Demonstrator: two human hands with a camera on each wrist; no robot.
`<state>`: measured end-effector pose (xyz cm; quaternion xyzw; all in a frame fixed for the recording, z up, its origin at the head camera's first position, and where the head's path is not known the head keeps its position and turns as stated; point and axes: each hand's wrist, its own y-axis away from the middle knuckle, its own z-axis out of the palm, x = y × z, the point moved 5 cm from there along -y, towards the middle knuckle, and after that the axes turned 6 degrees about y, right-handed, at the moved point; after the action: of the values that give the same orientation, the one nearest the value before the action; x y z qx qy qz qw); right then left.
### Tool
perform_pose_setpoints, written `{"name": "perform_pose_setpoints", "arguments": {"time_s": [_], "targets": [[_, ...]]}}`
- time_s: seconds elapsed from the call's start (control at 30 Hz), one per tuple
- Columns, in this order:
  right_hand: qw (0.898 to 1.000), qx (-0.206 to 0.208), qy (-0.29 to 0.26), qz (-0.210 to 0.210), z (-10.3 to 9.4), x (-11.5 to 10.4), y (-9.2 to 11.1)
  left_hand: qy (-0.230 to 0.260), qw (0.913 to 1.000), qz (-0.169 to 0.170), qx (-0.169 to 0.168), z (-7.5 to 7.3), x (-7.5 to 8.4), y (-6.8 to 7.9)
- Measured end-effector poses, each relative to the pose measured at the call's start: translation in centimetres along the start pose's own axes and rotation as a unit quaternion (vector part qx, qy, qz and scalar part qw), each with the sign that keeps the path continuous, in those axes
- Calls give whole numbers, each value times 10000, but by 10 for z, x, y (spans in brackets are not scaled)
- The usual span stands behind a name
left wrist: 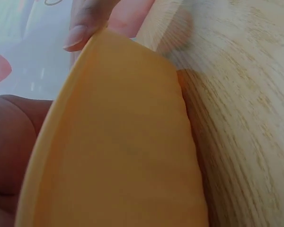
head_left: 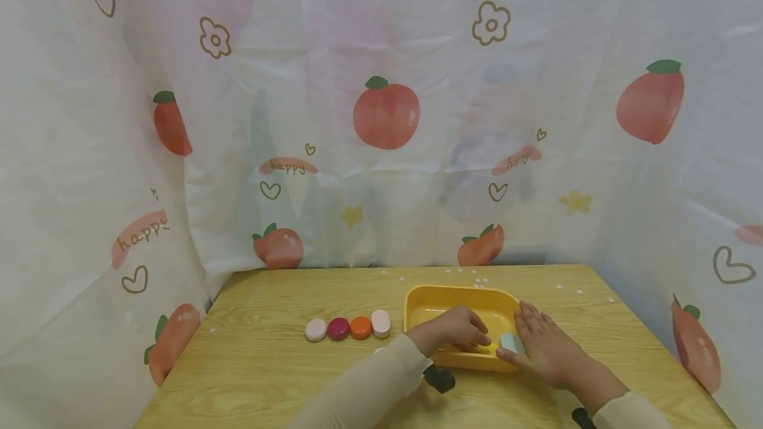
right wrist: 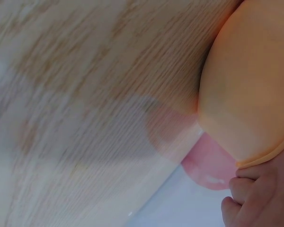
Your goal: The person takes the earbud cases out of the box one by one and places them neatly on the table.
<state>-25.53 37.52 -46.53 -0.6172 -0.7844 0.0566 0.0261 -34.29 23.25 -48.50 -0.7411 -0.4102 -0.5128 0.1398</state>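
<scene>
I log an open-topped yellow bin (head_left: 459,298), rectangular with rounded corners and a thin rim, standing upright on the surface (head_left: 250,376). Inside the bin, toward its right end, I note a small pale blue-green block (head_left: 510,343), partly hidden; I cannot tell whether it touches the bin's wall.

From here, a pale curtain (head_left: 441,197) with red fruit (head_left: 386,116) fills the upper frame; white specks (head_left: 477,280) dot the wooden table (head_left: 238,369) at bottom.
</scene>
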Motion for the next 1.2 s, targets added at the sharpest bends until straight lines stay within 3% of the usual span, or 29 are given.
{"name": "perform_pose_setpoints", "arguments": {"time_s": [0.17, 0.4, 0.87, 1.2], "targets": [[10000, 19, -63, 7, 1, 0, 0, -527, 9985, 32, -150, 5, -5, -3], [9999, 28, -148, -12, 0, -1, 1, -859, 9960, 148, -207, 12, -4, -9], [9999, 12, -143, 37, 1, 0, 0, -709, 9969, 248, -242, 15, 0, -8], [9999, 52, -130, 73, 0, 0, 0, -1284, 9914, 217, -84, 16, 2, -8]]}}
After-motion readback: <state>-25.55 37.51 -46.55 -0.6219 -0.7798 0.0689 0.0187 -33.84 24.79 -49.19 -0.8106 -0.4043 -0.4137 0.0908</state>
